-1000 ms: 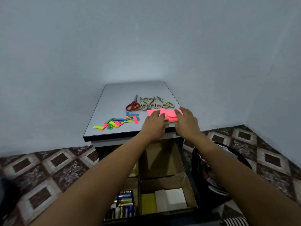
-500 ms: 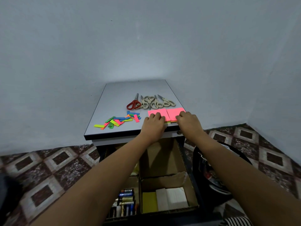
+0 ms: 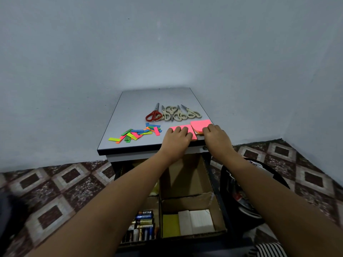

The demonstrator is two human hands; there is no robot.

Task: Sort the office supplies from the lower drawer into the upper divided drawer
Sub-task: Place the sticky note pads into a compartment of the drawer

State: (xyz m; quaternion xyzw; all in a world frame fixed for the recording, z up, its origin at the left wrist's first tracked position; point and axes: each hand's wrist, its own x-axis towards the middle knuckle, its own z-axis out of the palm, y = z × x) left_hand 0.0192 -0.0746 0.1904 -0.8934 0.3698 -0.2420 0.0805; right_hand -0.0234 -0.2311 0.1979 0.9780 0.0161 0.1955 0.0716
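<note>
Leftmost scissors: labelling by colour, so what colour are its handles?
Red handles, clearest in the head view.

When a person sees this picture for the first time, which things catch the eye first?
The bright pink sticky note pads at the near right of the tabletop stand out most, with the left hand and right hand on them. To their left lies a scatter of colourful strips, and behind them a row of scissors.
</note>
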